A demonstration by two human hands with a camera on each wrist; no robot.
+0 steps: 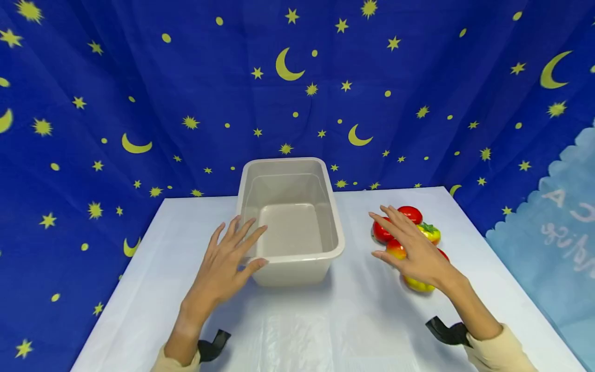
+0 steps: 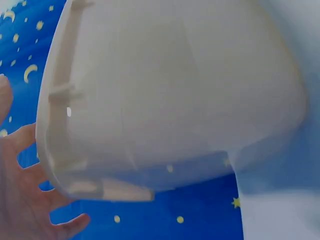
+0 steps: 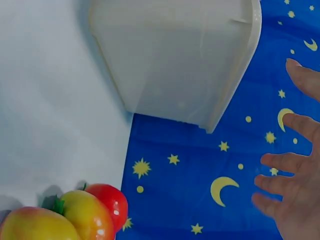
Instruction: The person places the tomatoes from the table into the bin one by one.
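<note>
A light grey plastic tub (image 1: 290,261) stands on the white table with nothing inside it. My left hand (image 1: 228,263) spreads its fingers over the tub's near left corner, overlapping the rim in the head view. In the left wrist view that hand (image 2: 30,185) shows beside the tub's rim (image 2: 45,145), fingers apart. Over a cluster of red and yellow toy fruits, including a red one (image 1: 410,214) and a yellow one with a green leaf (image 1: 429,233), hovers my right hand (image 1: 416,253), fingers extended and holding nothing. It hides part of the cluster.
The white table (image 1: 362,330) runs back to a dark blue curtain (image 1: 209,77) printed with yellow moons and stars. A light blue panel with pale lettering (image 1: 558,243) hangs at the right. Black straps (image 1: 448,330) stick out from both wrists.
</note>
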